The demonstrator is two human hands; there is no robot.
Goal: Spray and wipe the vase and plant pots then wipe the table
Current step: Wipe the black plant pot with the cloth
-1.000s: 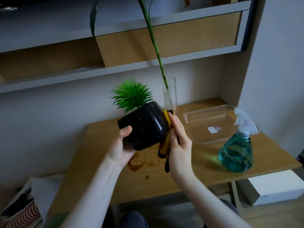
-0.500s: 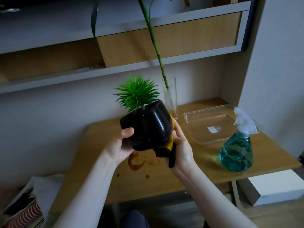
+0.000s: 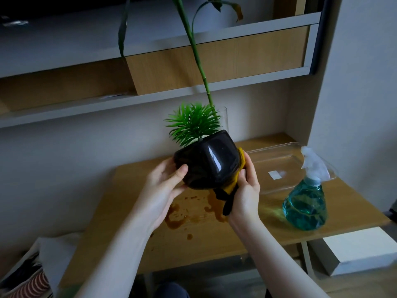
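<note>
A glossy black plant pot point(image 3: 210, 162) with a spiky green plant point(image 3: 193, 123) is held in the air above the wooden table point(image 3: 133, 229). My left hand point(image 3: 165, 186) grips its left side, thumb on the front. My right hand point(image 3: 245, 190) presses a yellow and black cloth point(image 3: 231, 187) against the pot's right and lower side. Behind the pot stands a clear glass vase point(image 3: 223, 119) with a tall green stalk point(image 3: 197, 57), mostly hidden. A teal spray bottle point(image 3: 306, 204) stands at the right of the table.
Brown spill stains point(image 3: 189, 214) lie on the table under the pot. A clear plastic tray point(image 3: 279, 166) sits at the back right. Shelves point(image 3: 150, 97) run along the wall above. A white box point(image 3: 356, 250) sits below on the right, bags point(image 3: 28, 274) at lower left.
The pot has been turned more upright and shifted right. My right hand slid the cloth from the pot's right side to beneath it.
</note>
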